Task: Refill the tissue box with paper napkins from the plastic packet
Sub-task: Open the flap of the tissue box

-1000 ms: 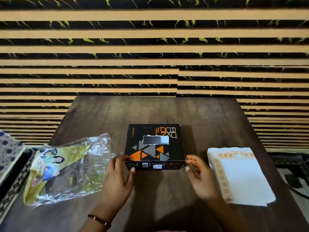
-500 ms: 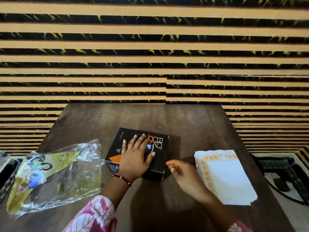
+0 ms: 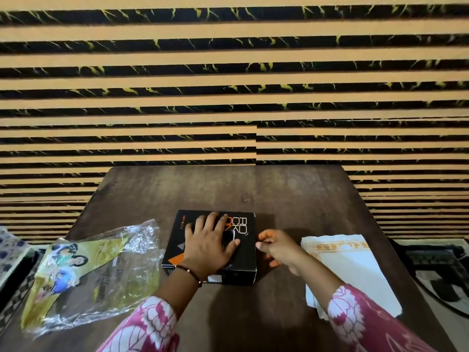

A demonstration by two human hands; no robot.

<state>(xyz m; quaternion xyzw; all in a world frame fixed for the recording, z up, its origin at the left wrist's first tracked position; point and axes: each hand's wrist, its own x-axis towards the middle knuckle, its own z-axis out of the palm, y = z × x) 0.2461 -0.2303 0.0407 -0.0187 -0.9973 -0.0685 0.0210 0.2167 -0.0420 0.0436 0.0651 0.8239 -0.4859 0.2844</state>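
Observation:
A black tissue box (image 3: 243,257) with orange and grey triangles lies in the middle of the brown table (image 3: 291,196). My left hand (image 3: 208,247) rests flat on its top, fingers spread, covering the slot. My right hand (image 3: 276,247) is at the box's right side, fingers loosely curled, fingertips near the right edge; whether it pinches anything is unclear. A stack of white paper napkins (image 3: 355,273) with an orange border lies to the right. The crumpled clear plastic packet (image 3: 96,273) with a yellow printed label lies to the left.
A striped black and tan wall panel (image 3: 228,97) rises behind the table. A patterned cloth (image 3: 10,252) sits off the table's left edge, and a dark object (image 3: 441,273) lies on the floor to the right.
My left hand moved from the box's front edge onto its top and covers the slot. My right hand shifted to the box's right side. The box turned slightly, then straightened.

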